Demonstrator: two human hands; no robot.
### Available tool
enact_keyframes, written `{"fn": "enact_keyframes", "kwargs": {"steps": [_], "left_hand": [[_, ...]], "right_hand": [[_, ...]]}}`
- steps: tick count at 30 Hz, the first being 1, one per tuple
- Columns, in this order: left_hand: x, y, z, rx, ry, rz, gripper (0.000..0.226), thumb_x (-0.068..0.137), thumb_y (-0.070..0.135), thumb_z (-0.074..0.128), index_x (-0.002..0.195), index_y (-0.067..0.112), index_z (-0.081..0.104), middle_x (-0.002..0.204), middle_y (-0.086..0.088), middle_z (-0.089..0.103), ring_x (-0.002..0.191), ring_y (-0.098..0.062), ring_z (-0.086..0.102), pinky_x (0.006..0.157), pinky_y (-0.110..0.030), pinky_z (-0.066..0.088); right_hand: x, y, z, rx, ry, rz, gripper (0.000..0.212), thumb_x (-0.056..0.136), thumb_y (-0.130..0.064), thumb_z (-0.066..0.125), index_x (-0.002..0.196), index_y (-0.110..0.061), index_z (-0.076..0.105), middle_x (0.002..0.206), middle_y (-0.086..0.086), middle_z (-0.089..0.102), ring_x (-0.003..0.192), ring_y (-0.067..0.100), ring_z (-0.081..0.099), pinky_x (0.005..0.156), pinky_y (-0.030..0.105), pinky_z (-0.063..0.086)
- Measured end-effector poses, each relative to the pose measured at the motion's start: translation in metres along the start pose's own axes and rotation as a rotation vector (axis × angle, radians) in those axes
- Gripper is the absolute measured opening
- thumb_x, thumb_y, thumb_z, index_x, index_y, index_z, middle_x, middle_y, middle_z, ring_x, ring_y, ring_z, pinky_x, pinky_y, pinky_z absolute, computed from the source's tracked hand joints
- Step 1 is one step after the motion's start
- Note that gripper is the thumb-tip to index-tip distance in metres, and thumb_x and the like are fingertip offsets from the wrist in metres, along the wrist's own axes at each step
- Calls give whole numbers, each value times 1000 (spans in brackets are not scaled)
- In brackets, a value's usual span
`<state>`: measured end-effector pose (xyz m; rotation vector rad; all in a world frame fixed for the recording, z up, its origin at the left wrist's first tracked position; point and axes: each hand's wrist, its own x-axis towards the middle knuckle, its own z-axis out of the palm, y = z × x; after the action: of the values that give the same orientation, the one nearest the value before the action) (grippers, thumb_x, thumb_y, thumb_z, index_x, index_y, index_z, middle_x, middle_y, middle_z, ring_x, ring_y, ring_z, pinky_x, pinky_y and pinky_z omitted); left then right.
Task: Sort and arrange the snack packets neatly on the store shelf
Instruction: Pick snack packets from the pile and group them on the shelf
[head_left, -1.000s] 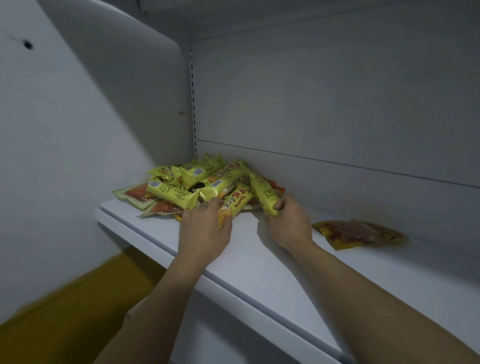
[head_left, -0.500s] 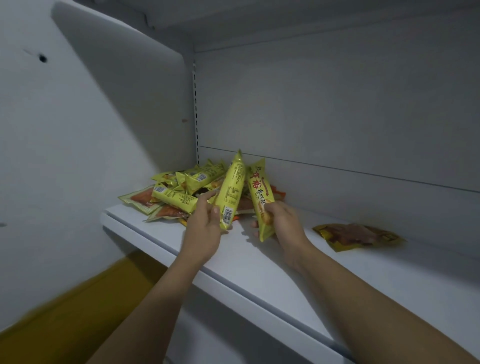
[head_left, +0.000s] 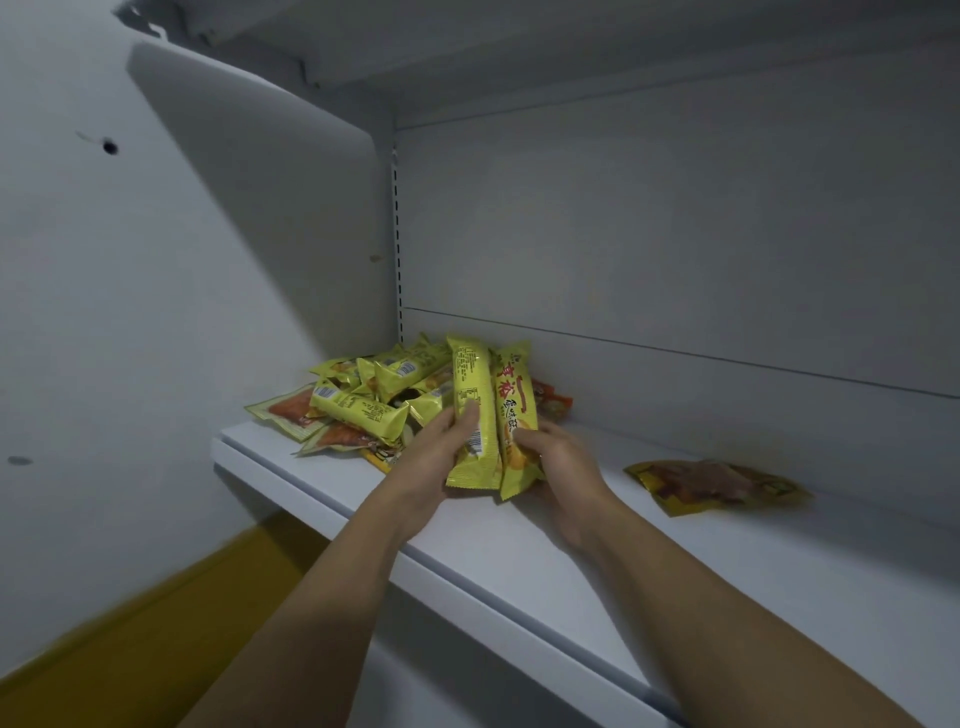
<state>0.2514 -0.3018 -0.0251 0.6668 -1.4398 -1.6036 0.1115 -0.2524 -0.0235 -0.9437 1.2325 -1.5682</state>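
Holding two yellow packets upright and touching, we curl our left grip (head_left: 436, 457) round the barcode packet (head_left: 471, 405) and our right grip (head_left: 566, 467) round the red-lettered packet (head_left: 515, 410); the heap (head_left: 363, 405) lies just left of them, a flat pouch (head_left: 717, 480) well right

— Held pair?
— Upright, side by side, touching: long yellow foil packet with barcode (head_left: 470, 374) on left, long yellow foil packet with red lettering (head_left: 511, 395) on right, just in front of heap.
— Rest?
— Loose heap of yellow foil packets (head_left: 374, 400) at back left corner of white metal shelf (head_left: 675, 571), criss-crossed over flat orange-red pouches (head_left: 291, 410). Well apart to right, lone flat yellow-brown pouch (head_left: 711, 480), lying flat.
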Motion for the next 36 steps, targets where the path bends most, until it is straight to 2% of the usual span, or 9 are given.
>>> {"fn": "enact_keyframes", "kwargs": {"steps": [4, 9, 12, 14, 17, 21, 24, 30, 36], "left_hand": [[7, -9, 8, 33, 100, 30, 58, 70, 16, 82, 124, 12, 62, 112, -9, 73, 105, -29, 69, 95, -48, 54], [8, -9, 11, -78, 178, 9, 28, 100, 12, 52, 127, 10, 56, 113, -19, 67, 96, -32, 63, 78, -46, 49], [3, -7, 15, -52, 137, -3, 31, 104, 13, 35, 127, 10, 55, 113, -26, 63, 87, -30, 58, 64, -36, 42], [1, -5, 14, -37, 122, -3, 33, 104, 17, 32, 125, 18, 58, 110, -21, 63, 87, -29, 57, 62, -33, 41], [0, -5, 15, -43, 104, -3, 38, 104, 24, 31, 129, 19, 60, 112, -13, 68, 96, -33, 64, 72, -40, 52], [0, -4, 16, -29, 22, -13, 41, 95, 46, 49, 128, 26, 61, 118, -2, 72, 107, -23, 70, 84, -43, 58], [2, -7, 10, -26, 26, 15, 48, 83, 25, 67, 130, 18, 60, 119, -6, 72, 109, -27, 68, 93, -46, 54], [9, -12, 10, -85, 150, 11, 46, 94, 3, 60, 137, 7, 47, 124, -17, 66, 115, -34, 64, 102, -54, 48], [8, -11, 11, 13, 117, -3, 37, 98, 3, 52, 135, 5, 51, 124, -18, 66, 116, -33, 62, 102, -48, 48]], "right_hand": [[1, -5, -12, 42, -13, 11, 21, 93, -10, 60, 113, -5, 66, 99, 17, 74, 91, 36, 68, 85, 60, 55], [3, -7, -27, 89, -12, 44, 26, 93, -12, 59, 118, -5, 63, 104, 20, 72, 77, 22, 71, 62, 32, 56], [4, -4, -26, 93, -36, 42, 25, 94, -10, 59, 118, -5, 63, 101, 17, 74, 79, 21, 72, 61, 31, 55], [3, -3, -23, 77, -59, 23, 23, 93, -10, 59, 115, -8, 65, 98, 12, 75, 85, 22, 72, 73, 39, 59], [2, -2, -21, 43, -58, -3, 23, 92, -10, 61, 114, -9, 66, 100, 9, 76, 90, 24, 71, 88, 45, 57], [0, -2, -18, -3, -84, -21, 26, 91, -11, 65, 118, -10, 65, 104, 7, 75, 96, 24, 71, 80, 35, 56], [-1, -1, -16, -28, -91, -20, 26, 91, -12, 64, 117, -10, 67, 107, 9, 74, 106, 30, 67, 96, 44, 50], [0, -5, -22, 14, -138, -7, 27, 88, -3, 63, 114, -8, 69, 108, 11, 74, 101, 28, 69, 84, 38, 55], [2, -4, -28, 10, -168, -24, 35, 86, 6, 62, 119, -4, 67, 112, 14, 73, 104, 31, 69, 82, 36, 56]]}}
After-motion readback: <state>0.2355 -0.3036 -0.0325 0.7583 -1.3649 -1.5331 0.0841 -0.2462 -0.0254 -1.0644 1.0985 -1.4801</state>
